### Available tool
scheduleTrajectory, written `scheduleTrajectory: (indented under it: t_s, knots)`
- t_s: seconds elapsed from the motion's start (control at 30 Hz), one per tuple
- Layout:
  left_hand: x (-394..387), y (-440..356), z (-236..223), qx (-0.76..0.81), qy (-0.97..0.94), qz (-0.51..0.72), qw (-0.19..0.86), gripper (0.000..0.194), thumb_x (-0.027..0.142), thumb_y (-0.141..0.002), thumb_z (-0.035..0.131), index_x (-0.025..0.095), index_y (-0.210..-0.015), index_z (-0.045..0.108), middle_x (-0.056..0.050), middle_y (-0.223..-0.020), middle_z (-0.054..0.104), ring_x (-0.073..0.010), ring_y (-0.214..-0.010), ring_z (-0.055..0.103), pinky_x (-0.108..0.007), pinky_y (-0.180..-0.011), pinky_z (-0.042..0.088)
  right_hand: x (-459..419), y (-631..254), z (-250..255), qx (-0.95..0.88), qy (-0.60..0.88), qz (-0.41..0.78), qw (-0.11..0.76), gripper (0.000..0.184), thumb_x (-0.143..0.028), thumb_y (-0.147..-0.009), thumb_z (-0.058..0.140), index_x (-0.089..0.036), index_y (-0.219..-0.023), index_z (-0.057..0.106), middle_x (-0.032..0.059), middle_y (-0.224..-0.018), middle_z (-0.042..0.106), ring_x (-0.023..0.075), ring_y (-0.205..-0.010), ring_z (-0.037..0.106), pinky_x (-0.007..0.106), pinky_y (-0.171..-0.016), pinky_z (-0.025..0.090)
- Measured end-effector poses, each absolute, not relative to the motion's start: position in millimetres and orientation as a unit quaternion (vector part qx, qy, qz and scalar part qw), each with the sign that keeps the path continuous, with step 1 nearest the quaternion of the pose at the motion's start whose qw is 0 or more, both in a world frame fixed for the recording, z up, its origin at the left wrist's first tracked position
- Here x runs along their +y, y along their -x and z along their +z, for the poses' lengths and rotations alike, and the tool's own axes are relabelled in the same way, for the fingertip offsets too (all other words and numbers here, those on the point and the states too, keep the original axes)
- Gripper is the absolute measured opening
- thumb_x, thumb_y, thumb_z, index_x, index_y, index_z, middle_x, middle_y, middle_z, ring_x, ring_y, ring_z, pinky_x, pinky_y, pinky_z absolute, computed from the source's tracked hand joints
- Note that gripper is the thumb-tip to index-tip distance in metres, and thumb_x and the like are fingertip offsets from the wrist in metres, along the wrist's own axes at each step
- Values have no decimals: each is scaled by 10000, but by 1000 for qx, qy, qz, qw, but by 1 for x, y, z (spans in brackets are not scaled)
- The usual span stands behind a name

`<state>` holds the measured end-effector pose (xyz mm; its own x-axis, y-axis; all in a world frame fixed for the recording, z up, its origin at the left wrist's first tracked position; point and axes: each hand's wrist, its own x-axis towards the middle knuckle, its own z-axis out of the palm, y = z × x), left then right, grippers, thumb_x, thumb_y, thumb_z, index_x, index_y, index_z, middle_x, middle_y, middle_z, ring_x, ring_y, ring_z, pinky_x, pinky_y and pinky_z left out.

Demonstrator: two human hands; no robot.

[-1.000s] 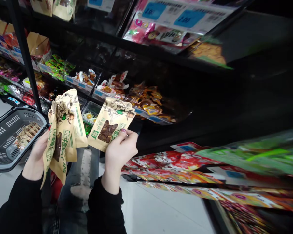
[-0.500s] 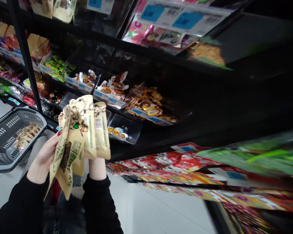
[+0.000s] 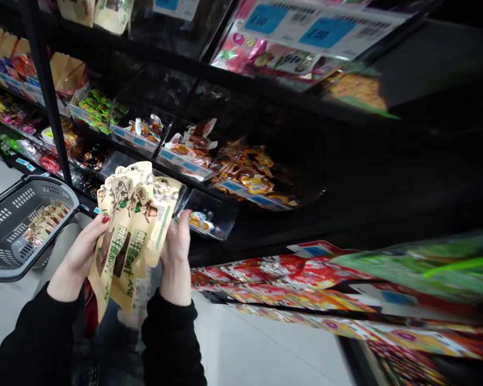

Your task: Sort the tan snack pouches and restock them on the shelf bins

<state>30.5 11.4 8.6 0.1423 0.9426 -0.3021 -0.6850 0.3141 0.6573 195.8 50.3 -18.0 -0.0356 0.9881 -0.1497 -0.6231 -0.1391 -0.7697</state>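
Several beige snack packets [image 3: 123, 252] with green lettering and a hat-wearing cartoon figure are fanned out between my hands. My left hand [image 3: 82, 249] is closed on their left edge, its thumb with a red nail lying over the front. On the other side, my right hand [image 3: 177, 244] grips the packets from behind and along the right edge; its thumb points up and most of its fingers are hidden. To my left, a grey shopping basket [image 3: 8, 187] stands on the floor with similar beige packets [image 3: 48, 222] lying in it.
Black shelves ahead carry clear bins of wrapped snacks [image 3: 251, 166] with blue price tags. A nearly bare clear bin [image 3: 221, 225] juts out just past my right hand. Hanging red packets [image 3: 290, 271] line the lower right. A black shelf post [image 3: 48, 96] rises behind the basket.
My right hand has come out from behind the packets to their right edge, thumb now showing. The packets have turned more of their printed fronts toward me. The view has shifted slightly.
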Motion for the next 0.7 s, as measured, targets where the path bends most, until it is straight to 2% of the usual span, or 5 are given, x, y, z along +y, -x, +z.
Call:
scheduleTrajectory:
  t_s: [0.13, 0.37, 0.47, 0.57, 0.7]
  knots:
    - [13, -37, 8, 388, -223, 580, 681, 393, 232, -795, 671, 170, -1181, 627, -60, -1107, 724, -249, -1096, 638, -340, -957, 494, 38, -197, -2, -446, 362, 624, 529, 799, -676, -551, 732, -233, -1201, 595, 84, -1214, 656, 294, -1261, 517, 453, -1035, 438]
    - [16, -45, 2, 456, -282, 614, 579, 511, 311, -800, 657, 208, -1281, 521, -62, -1268, 641, -228, -1179, 575, -332, -980, 457, 29, -176, -6, -472, 340, 622, 523, 825, -644, -555, 725, -219, -1242, 559, 89, -1175, 671, 299, -1204, 567, 451, -1006, 464]
    - [17, -39, -1, 478, -300, 601, 566, 514, 339, -806, 641, 215, -1284, 498, -69, -1312, 605, -229, -1200, 555, -335, -993, 435, 28, -168, -8, -434, 340, 638, 538, 757, -477, -604, 742, -238, -1284, 513, 62, -1173, 681, 289, -1192, 581, 444, -1000, 475]
    - [17, -28, -1, 526, -377, 540, 538, 427, 417, -833, 594, 228, -1211, 532, -78, -1295, 611, -249, -1205, 547, -351, -986, 418, 29, -162, -9, -371, 378, 658, 535, 690, -303, -644, 670, -260, -1306, 481, 12, -1177, 686, 268, -1141, 615, 433, -984, 492]
    - [11, -16, 8, 684, -489, 359, 405, 354, 556, -867, 456, 257, -1024, 558, -122, -1088, 695, -352, -1051, 618, -462, -909, 407, 30, -157, -7, -316, 414, 667, 532, 643, -282, -656, 631, -265, -1287, 506, -10, -1191, 684, 263, -1060, 650, 419, -932, 523]
